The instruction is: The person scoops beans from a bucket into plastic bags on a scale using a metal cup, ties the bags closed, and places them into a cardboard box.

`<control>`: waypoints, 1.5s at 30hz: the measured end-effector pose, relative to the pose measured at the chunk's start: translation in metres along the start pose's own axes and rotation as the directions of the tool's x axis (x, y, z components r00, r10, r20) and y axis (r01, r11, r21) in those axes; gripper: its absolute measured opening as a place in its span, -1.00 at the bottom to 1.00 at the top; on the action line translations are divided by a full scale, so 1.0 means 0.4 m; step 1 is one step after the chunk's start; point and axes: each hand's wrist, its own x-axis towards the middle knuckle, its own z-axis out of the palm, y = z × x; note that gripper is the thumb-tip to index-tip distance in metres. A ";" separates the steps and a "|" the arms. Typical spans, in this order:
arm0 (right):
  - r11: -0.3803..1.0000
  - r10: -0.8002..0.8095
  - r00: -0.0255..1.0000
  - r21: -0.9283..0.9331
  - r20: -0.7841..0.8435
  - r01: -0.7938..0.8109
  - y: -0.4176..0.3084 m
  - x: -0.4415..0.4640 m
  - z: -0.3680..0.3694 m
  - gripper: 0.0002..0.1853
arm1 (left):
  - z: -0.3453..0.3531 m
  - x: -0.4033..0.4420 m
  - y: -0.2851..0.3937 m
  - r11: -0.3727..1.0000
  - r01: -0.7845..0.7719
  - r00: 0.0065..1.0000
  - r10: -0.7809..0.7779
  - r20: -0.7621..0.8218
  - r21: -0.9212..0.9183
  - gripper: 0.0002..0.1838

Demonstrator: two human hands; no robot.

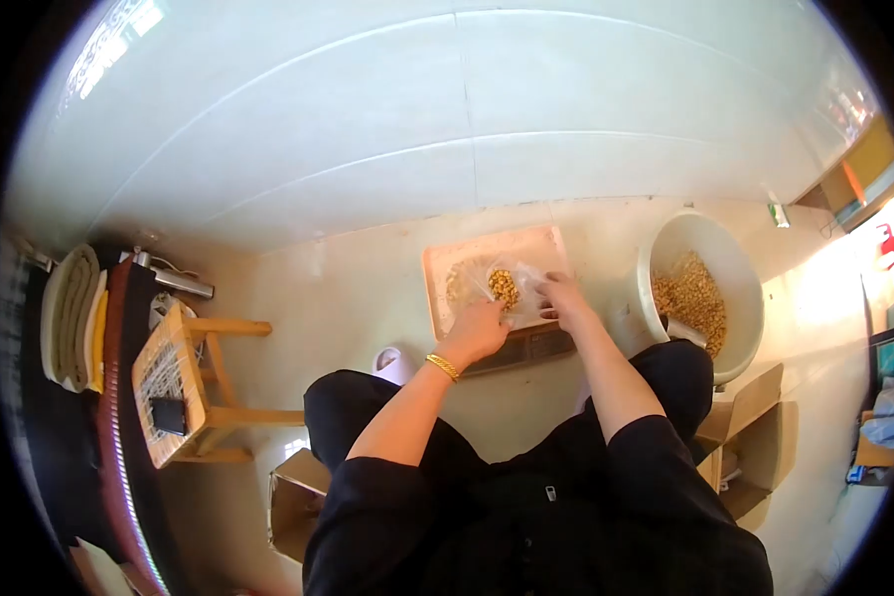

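A clear plastic bag (pixel 528 288) with a small heap of yellow-brown pieces (pixel 504 287) inside lies over a pink tray (pixel 434 298). My left hand (pixel 477 331), below a gold bracelet (pixel 443 368), is closed on the bag's near left edge. On the right side of the bag, my right hand (pixel 560 301) has its fingers curled round the plastic. More pale pieces show at the tray's left side, partly under the plastic. The tray rests on a dark-fronted base (pixel 526 348).
A large pale bucket (pixel 747 298) holding many brown pieces (pixel 693 298) stands right of the tray. Open cardboard boxes (pixel 773 437) flank my legs. At the left is a wooden stool (pixel 184 397) with a dark object on it; a pink slipper (pixel 392 365) lies nearer.
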 end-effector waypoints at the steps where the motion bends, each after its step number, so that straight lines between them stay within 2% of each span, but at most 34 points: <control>1: 0.996 0.007 0.994 -0.086 0.107 0.002 0.020 0.014 0.002 -0.47 | 0.002 0.002 -0.003 1.000 0.018 0.999 -0.017 0.035 -0.021 -0.63; 2: 0.998 0.015 0.994 -0.070 0.105 -0.008 0.043 0.025 0.011 -0.47 | 0.005 0.005 -0.005 0.998 0.034 0.997 -0.031 0.071 -0.043 -0.59; 4: 0.930 -0.176 0.983 -0.337 -0.047 0.150 0.098 0.057 0.030 -0.69 | 0.003 -0.001 -0.007 1.000 0.001 0.996 -0.004 0.094 0.031 -0.59; 5: 0.873 -0.193 0.981 -0.462 -0.036 0.155 0.115 0.079 0.025 -0.71 | -0.001 -0.005 -0.006 0.995 -0.030 0.995 0.020 0.100 0.097 -0.59; 6: 0.881 -0.190 0.981 -0.449 -0.046 0.149 0.108 0.069 0.018 -0.71 | -0.003 -0.007 -0.001 0.993 -0.041 0.993 0.029 0.112 0.107 -0.59; 8: 0.895 -0.185 0.959 -0.439 -0.214 0.074 0.088 0.050 0.013 -0.73 | -0.013 -0.006 0.011 0.988 0.001 0.991 -0.022 0.131 0.156 -0.59; 9: 0.902 -0.181 0.957 -0.425 -0.226 0.071 0.065 0.029 0.011 -0.73 | -0.018 -0.005 0.017 0.986 -0.012 0.990 -0.011 0.140 0.167 -0.59; 11: 0.868 -0.424 0.799 -0.445 -0.427 0.222 0.003 -0.026 0.008 -0.75 | -0.027 -0.005 0.026 0.987 -0.005 0.992 -0.015 0.122 0.161 -0.60; 12: 0.872 -0.419 0.797 -0.438 -0.436 0.219 -0.021 -0.040 0.006 -0.75 | -0.028 0.000 0.019 0.986 -0.013 0.992 -0.009 0.128 0.166 -0.60; 14: 0.925 -0.363 0.875 -0.234 -0.321 0.298 -0.068 -0.054 0.004 -0.77 | -0.033 0.021 -0.004 0.979 -0.047 0.984 0.012 0.176 0.197 -0.63; 15: 0.925 -0.364 0.874 -0.233 -0.323 0.299 -0.084 -0.062 0.003 -0.77 | -0.050 0.028 0.003 0.979 -0.050 0.984 0.015 0.176 0.198 -0.63; 17: 0.940 -0.341 0.926 -0.024 -0.163 0.342 -0.111 -0.078 0.006 -0.78 | -0.084 0.040 0.014 0.971 -0.009 0.961 -0.057 0.270 0.238 -0.67; 18: 0.939 -0.342 0.926 -0.027 -0.158 0.342 -0.103 -0.070 0.021 -0.78 | -0.093 0.041 0.008 0.972 -0.004 0.962 -0.061 0.266 0.236 -0.67; 20: 0.812 -0.514 0.808 0.141 -0.288 0.566 -0.085 -0.051 0.050 -0.82 | -0.111 0.047 -0.007 0.963 -0.054 0.988 0.013 0.156 0.263 -0.71; 21: 0.814 -0.513 0.809 0.138 -0.287 0.565 -0.093 -0.056 0.048 -0.82 | -0.121 0.049 -0.009 0.964 -0.054 0.988 0.013 0.156 0.260 -0.71; 22: 0.797 -0.425 0.896 0.416 -0.128 0.437 -0.098 -0.059 0.040 -0.84 | -0.128 0.050 -0.013 0.955 -0.101 0.991 0.071 0.116 0.280 -0.73; 23: 0.729 -0.360 0.931 0.642 0.061 0.240 -0.102 -0.060 0.035 -0.81 | -0.134 0.048 -0.018 0.943 -0.145 0.989 0.128 0.077 0.299 -0.75; 24: 0.736 -0.352 0.934 0.635 0.062 0.235 -0.117 -0.075 0.035 -0.81 | -0.136 0.045 -0.026 0.947 -0.143 0.989 0.125 0.079 0.289 -0.75; 26: 0.667 -0.311 0.934 0.741 0.179 0.080 -0.144 -0.102 0.046 -0.57 | -0.138 0.029 -0.040 0.939 -0.193 0.981 0.195 0.021 0.285 -0.74; 27: 0.680 -0.298 0.936 0.729 0.189 0.070 -0.133 -0.088 0.057 -0.57 | -0.143 0.026 -0.037 0.946 -0.181 0.983 0.183 0.018 0.269 -0.74; 29: 0.865 -0.380 0.893 0.433 0.240 0.252 -0.107 -0.059 0.083 -0.38 | -0.162 0.031 -0.025 0.885 -0.229 0.969 0.246 0.011 0.406 -0.76; 30: 0.873 -0.375 0.891 0.421 0.257 0.246 -0.109 -0.059 0.091 -0.38 | -0.168 0.040 -0.022 0.892 -0.212 0.973 0.232 -0.002 0.399 -0.76; 32: 0.947 -0.284 0.876 -0.027 0.390 0.319 -0.107 -0.077 0.096 -0.30 | -0.172 0.065 -0.011 0.863 -0.279 0.939 0.336 -0.066 0.420 -0.76; 36: 0.915 -0.375 0.847 0.007 0.377 0.403 -0.064 -0.076 0.149 -0.35 | -0.163 0.099 0.010 0.862 -0.298 0.940 0.341 -0.034 0.410 -0.76; 38: 0.929 -0.363 0.871 0.204 0.331 0.310 -0.047 -0.058 0.161 -0.53 | -0.149 0.115 0.014 0.895 -0.350 0.933 0.359 0.020 0.277 -0.74; 39: 0.931 -0.357 0.872 0.200 0.335 0.304 -0.053 -0.061 0.160 -0.53 | -0.147 0.123 0.023 0.898 -0.345 0.935 0.353 0.019 0.272 -0.74; 41: 0.947 -0.276 0.899 0.255 0.339 0.194 -0.067 -0.065 0.147 -0.74 | -0.149 0.139 0.038 0.913 -0.285 0.959 0.272 0.083 0.291 -0.73; 42: 0.948 -0.272 0.901 0.253 0.339 0.191 -0.065 -0.055 0.142 -0.74 | -0.146 0.146 0.036 0.915 -0.284 0.959 0.271 0.084 0.288 -0.73; 44: 0.970 -0.236 0.882 0.051 0.407 0.236 -0.059 -0.037 0.132 -0.78 | -0.138 0.156 0.032 0.934 -0.236 0.972 0.231 0.052 0.266 -0.75; 45: 0.971 -0.234 0.884 0.053 0.404 0.233 -0.055 -0.034 0.130 -0.78 | -0.131 0.158 0.026 0.934 -0.239 0.971 0.233 0.057 0.266 -0.75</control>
